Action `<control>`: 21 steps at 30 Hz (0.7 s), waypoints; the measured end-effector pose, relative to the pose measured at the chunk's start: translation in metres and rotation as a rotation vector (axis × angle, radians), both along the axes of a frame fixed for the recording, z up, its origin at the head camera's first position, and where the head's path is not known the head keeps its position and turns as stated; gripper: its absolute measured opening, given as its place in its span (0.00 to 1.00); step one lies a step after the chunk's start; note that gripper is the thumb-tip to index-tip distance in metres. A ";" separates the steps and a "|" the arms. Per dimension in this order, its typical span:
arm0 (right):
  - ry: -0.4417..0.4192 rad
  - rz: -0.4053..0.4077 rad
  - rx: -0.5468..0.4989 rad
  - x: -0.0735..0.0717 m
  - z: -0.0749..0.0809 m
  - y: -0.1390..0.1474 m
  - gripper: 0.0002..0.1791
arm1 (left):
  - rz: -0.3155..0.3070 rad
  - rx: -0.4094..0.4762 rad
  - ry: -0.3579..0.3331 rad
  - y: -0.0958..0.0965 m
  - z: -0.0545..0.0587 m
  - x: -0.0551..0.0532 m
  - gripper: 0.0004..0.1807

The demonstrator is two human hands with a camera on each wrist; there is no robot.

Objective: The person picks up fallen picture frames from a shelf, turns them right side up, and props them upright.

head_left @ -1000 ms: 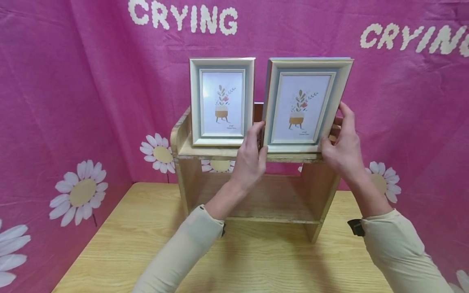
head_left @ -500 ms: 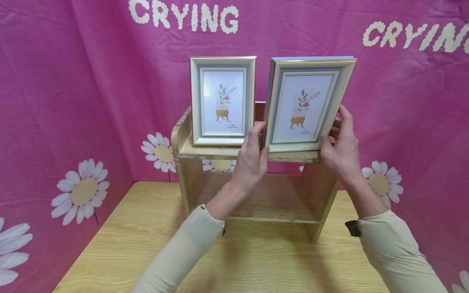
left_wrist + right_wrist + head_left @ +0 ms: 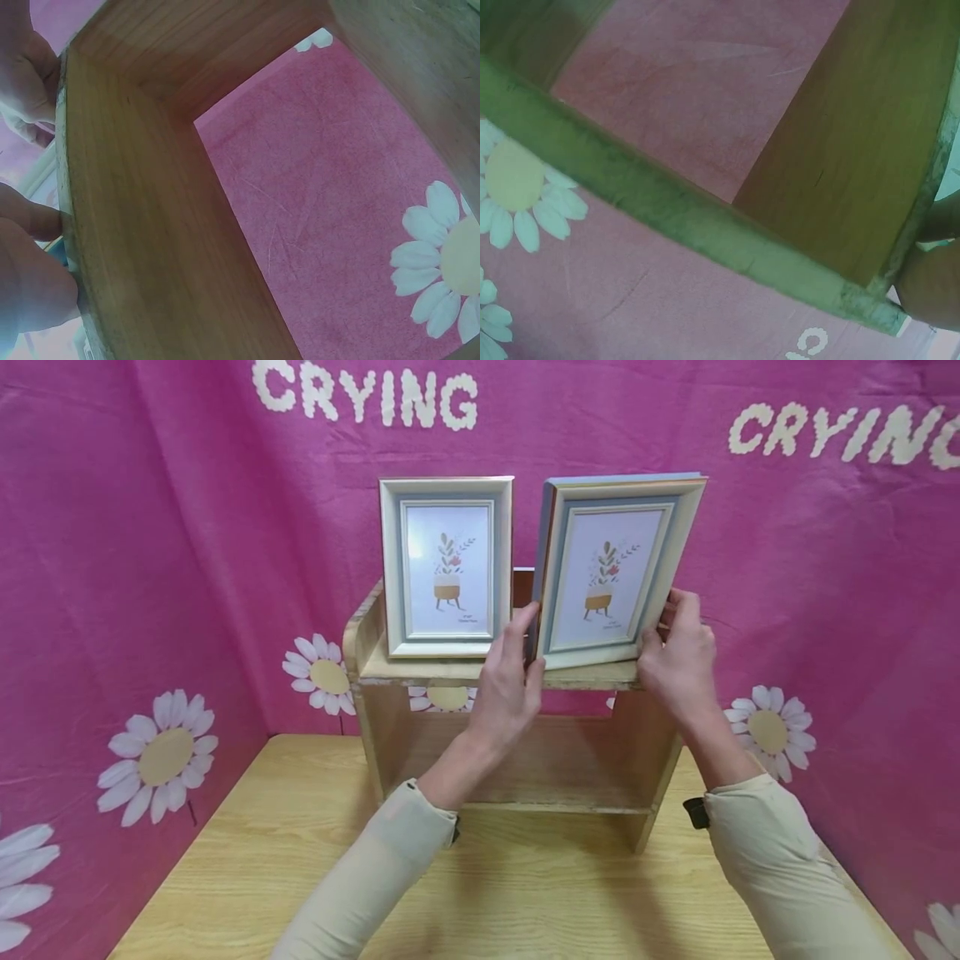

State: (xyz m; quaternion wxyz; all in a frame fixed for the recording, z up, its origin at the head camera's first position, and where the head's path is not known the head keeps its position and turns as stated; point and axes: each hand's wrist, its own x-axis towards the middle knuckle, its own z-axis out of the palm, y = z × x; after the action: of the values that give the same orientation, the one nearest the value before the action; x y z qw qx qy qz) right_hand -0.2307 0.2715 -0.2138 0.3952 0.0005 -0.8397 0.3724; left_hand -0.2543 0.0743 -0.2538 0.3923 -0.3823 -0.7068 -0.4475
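Two white-and-blue picture frames with a potted-plant print stand on the top board of a small wooden shelf [image 3: 652,752]. The left picture frame [image 3: 447,568] faces forward, upright. My left hand [image 3: 506,685] holds the lower left edge of the right picture frame [image 3: 609,568], thumb at its bottom corner. On the opposite edge, my right hand [image 3: 681,660] grips low down, thumb in front and fingers behind. This frame stands at an angle, its left side face showing. In the left wrist view, fingers [image 3: 34,255] show at the shelf's front edge; in the right wrist view, fingertips [image 3: 934,277] appear there too.
The shelf stands on a light wooden table [image 3: 247,852]. A pink cloth [image 3: 240,568] with daisies and white lettering hangs behind and at the sides. Below the top board is the shelf's lower board [image 3: 540,777]. Beige sleeves [image 3: 375,868] cover both forearms.
The right picture frame has turned further, showing more of its left side, its lower right corner now higher. My right hand has moved left with it. The left hand has barely moved.
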 end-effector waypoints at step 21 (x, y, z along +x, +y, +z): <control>-0.118 0.088 -0.052 -0.018 0.010 0.004 0.22 | -0.027 0.002 -0.036 0.001 0.000 0.005 0.34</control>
State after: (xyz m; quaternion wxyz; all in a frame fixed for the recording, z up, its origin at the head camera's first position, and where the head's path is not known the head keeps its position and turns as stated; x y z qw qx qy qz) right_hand -0.2490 0.2754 -0.2035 0.3280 0.0052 -0.8507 0.4107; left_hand -0.2494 0.0750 -0.2533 0.3739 -0.3835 -0.7081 -0.4602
